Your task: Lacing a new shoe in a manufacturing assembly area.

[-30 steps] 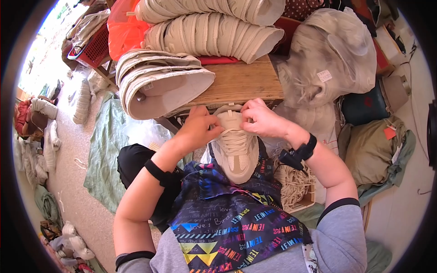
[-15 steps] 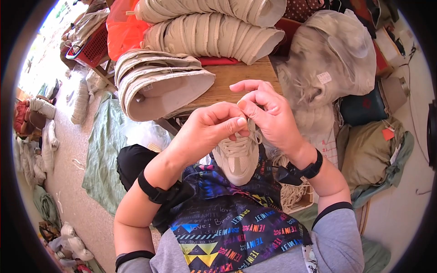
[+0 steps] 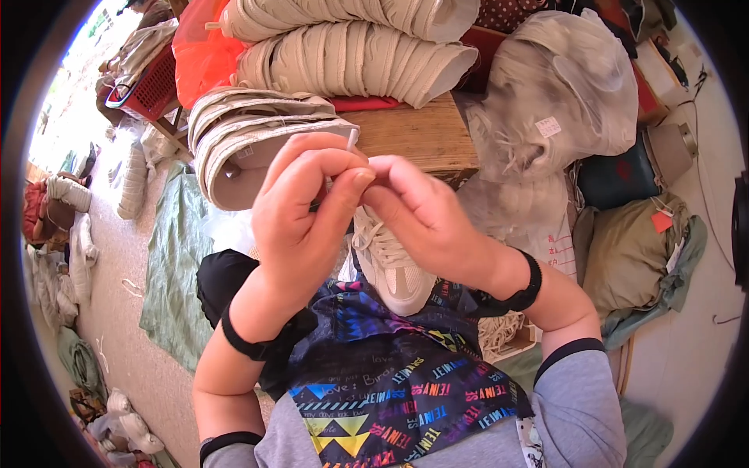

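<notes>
A cream sneaker (image 3: 394, 269) with white laces rests on my lap, toe toward me. Both hands are raised close to the camera above it. My left hand (image 3: 300, 210) pinches a thin white lace end (image 3: 351, 140) between thumb and fingers. My right hand (image 3: 425, 218) meets it fingertip to fingertip, gripping the same lace. The hands hide the back part of the shoe.
Stacks of cream shoe uppers (image 3: 351, 58) lie on a wooden table (image 3: 413, 132) ahead. A big clear bag of pale material (image 3: 558, 101) sits at the right, an orange bag (image 3: 199, 54) and a red basket (image 3: 152, 82) at the left. Green cloth (image 3: 175, 265) covers the floor.
Both hands have lifted from the sneaker toward the camera, drawing the lace end up with them. The shoe has stayed on my lap.
</notes>
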The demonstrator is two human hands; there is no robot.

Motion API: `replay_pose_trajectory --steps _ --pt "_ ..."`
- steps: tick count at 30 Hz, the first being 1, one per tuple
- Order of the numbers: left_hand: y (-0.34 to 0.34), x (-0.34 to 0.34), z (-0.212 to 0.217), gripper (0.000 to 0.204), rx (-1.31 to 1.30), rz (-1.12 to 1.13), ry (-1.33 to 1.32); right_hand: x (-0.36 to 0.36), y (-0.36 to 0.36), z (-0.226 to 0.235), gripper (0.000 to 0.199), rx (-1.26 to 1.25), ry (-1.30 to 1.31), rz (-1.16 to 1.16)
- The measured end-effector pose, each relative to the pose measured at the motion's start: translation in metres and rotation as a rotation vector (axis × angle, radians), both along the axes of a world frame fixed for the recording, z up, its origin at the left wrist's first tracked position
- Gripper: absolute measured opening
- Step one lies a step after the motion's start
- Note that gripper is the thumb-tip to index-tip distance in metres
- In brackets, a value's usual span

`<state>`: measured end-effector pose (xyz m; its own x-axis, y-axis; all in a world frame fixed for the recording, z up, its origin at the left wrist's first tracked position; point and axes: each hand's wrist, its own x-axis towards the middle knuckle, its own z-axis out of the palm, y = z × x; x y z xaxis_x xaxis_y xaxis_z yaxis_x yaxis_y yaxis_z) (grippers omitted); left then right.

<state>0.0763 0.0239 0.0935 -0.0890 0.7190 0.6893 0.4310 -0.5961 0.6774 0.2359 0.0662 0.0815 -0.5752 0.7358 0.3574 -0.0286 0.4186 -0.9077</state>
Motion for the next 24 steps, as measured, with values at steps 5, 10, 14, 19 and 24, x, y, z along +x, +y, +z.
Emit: replay_pose_trajectory --steps 5,10,14,19,24 --pt "0.006 0.0 -0.022 0.005 0.056 0.147 0.175 0.003 0.003 -0.003 0.018 -0.449 0.006 0.159" --pt "0.003 0.005 -0.049 0.011 -0.483 -0.291 -0.903 0.011 0.014 -0.01 0.02 -0.556 0.046 0.231" --pt "0.003 0.006 -0.046 0.011 -0.436 -0.128 -0.618 0.002 0.007 -0.017 0.021 -0.027 -0.17 0.01" --pt "0.007 0.004 -0.044 0.012 -0.225 0.041 -0.232 -0.007 0.007 -0.018 0.021 -0.449 0.058 0.252" --pt "0.0 0.007 -0.048 0.016 -0.451 -0.255 -0.793 -0.003 0.011 -0.02 0.021 -0.494 0.052 0.193"
